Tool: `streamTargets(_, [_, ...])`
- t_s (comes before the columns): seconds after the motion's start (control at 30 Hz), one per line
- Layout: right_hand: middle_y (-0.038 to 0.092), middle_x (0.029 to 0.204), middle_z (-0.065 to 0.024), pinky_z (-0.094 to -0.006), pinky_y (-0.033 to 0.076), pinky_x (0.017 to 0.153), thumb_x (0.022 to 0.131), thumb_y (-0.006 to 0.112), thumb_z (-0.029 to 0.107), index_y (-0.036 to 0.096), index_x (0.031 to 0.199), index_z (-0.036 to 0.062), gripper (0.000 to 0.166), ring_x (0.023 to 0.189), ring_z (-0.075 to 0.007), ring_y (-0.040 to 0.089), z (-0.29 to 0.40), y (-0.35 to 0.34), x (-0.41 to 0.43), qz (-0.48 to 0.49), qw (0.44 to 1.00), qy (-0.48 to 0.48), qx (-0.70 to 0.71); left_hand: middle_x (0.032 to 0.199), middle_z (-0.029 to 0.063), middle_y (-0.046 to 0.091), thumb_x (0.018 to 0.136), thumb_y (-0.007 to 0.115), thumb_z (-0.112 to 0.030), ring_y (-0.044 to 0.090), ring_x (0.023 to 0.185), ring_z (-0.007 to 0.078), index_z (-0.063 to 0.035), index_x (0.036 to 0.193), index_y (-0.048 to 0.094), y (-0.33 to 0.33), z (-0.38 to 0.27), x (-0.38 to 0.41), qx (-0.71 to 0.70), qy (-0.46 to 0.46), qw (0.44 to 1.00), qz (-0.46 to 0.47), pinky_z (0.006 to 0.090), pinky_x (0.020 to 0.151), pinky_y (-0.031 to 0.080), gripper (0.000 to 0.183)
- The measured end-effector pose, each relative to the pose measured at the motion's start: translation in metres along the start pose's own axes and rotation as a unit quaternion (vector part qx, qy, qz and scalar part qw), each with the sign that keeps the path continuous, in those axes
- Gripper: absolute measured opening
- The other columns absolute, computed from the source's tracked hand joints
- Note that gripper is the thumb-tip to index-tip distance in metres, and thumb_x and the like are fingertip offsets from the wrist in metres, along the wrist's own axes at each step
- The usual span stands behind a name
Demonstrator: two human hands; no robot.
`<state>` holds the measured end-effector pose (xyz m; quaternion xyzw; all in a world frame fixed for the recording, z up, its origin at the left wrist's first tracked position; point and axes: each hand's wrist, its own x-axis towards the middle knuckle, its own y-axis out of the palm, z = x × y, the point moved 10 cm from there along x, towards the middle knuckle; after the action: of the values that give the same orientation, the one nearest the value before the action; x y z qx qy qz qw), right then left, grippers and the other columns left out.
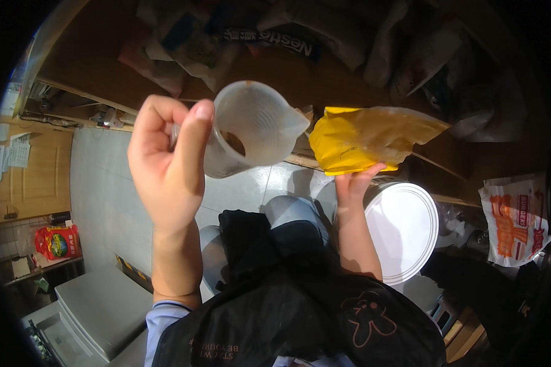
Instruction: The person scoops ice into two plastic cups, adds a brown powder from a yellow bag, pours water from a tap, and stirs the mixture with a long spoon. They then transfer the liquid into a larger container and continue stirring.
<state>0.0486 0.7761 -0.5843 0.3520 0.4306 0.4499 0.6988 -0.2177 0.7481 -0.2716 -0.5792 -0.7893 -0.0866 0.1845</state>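
My left hand (172, 169) grips the handle of a translucent plastic measuring jug (261, 124). The jug tilts so that its mouth faces me, its spout points right, and a brown patch shows at its bottom. To the right, my right hand (356, 186) holds a crumpled yellow bag (337, 142) by its lower edge. The bag's upper right part is a dull brownish yellow and looks translucent. A small gap separates the jug's spout from the bag. What the bag holds cannot be made out.
Wooden shelving (275, 78) with several plastic bags spans the dark far side. A white round lid (402, 234) tops a bucket by my right forearm. A printed paper bag (514, 220) is at far right. At left are a grey bin (103, 307) and a red bag (57, 242).
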Motion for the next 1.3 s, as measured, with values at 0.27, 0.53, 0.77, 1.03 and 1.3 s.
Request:
streamTargets(0.27, [0.036,0.133,-0.0012,-0.0347,0.027,0.105,0.082,0.027,0.069,0.033,0.133,0.0172,0.073,0.124,-0.0198,0.034,0.012,0.010,-0.001,0.034,0.999,-0.006,-0.006,0.059,-0.0068,0.041,0.080,0.067,-0.012,0.031,0.053,-0.0008,-0.0047,0.069,0.048,0.023,-0.011,0.013,0.166,0.034,0.984,0.057,0.0148,0.047,0.022,0.023])
streamTargets(0.53, [0.036,0.132,-0.0017,-0.0349,0.028,0.105,0.081,0.029,0.070,0.032,0.134,0.0168,0.075,0.124,-0.0195,0.033,0.024,0.012,-0.002,0.043,0.999,-0.026,-0.021,0.062,-0.0052,0.044,0.082,0.066,-0.017,0.036,0.058,0.0025,-0.0051,0.070,0.048,0.050,-0.020,0.019,0.298,0.058,0.941,0.149,0.0155,0.053,0.028,0.024])
streamTargets(0.77, [0.036,0.132,-0.0034,-0.0369,0.030,0.104,0.077,0.034,0.072,0.033,0.133,0.0161,0.079,0.123,-0.0212,0.035,0.032,0.009,-0.005,0.037,0.998,-0.047,-0.025,0.059,-0.0017,0.046,0.079,0.069,-0.021,0.039,0.054,0.0041,-0.0034,0.073,0.052,0.073,-0.027,0.029,0.371,0.134,0.890,0.229,0.0172,0.048,0.031,0.025])
streamTargets(1.03, [0.037,0.127,-0.0042,-0.0357,0.030,0.103,0.079,0.029,0.073,0.031,0.133,0.0182,0.077,0.121,-0.0190,0.035,0.036,0.008,-0.010,0.023,0.998,-0.060,-0.012,0.059,-0.0004,0.051,0.077,0.070,-0.024,0.045,0.053,0.0053,-0.0031,0.074,0.056,0.081,-0.022,0.034,0.404,0.126,0.868,0.260,0.0182,0.047,0.036,0.026])
streamTargets(1.3, [0.033,0.136,-0.0035,-0.0411,0.023,0.107,0.079,0.034,0.072,0.030,0.136,0.0204,0.077,0.126,-0.0220,0.032,0.042,0.008,-0.016,0.014,0.998,-0.067,0.010,0.063,0.0069,0.056,0.077,0.068,-0.036,0.053,0.055,0.0128,-0.0019,0.078,0.060,0.095,-0.023,0.036,0.466,0.186,0.819,0.278,0.0233,0.051,0.043,0.035])
